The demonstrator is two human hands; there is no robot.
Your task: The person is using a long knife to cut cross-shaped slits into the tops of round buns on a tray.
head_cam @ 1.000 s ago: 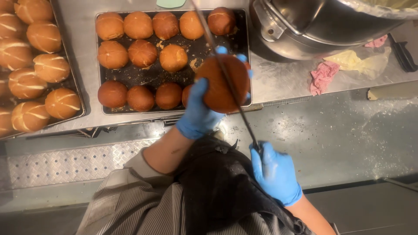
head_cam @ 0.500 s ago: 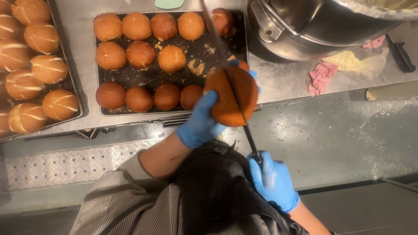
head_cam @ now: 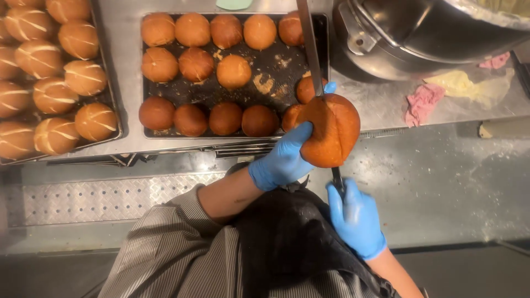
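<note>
1. Nearest to us, our right hand [head_cam: 356, 221], in a blue glove, is closed round the handle of a long knife [head_cam: 309, 49]. The handle itself is hidden in the fist; the blade runs away from us, up through the bun and over the tray.
2. Just beyond it, our left hand [head_cam: 284, 160], also gloved in blue, is cupped about the left side of a large brown bun [head_cam: 334, 129], fingers curled behind it and one fingertip showing at the top. We hold the bun up in the air, above the front edge of the steel counter [head_cam: 430, 165].
3. We judge that the step in hand is slicing: the blade sits in the bun along its middle, and the cut looks only partly through. The next move calls for a steady draw of the blade, keeping our left fingers out of its line.
4. Farther off lies a dark baking tray [head_cam: 276, 60] of round brown buns, with gaps and crumbs on its right side.
5. To the left, a second tray [head_cam: 113, 94] holds paler, scored rolls.
6. At the far right stands a big steel mixing bowl [head_cam: 419, 33]. Beside it lie crumpled pink [head_cam: 422, 102] and yellow [head_cam: 464, 85] cloths. We see no packages, labels or signs.
</note>
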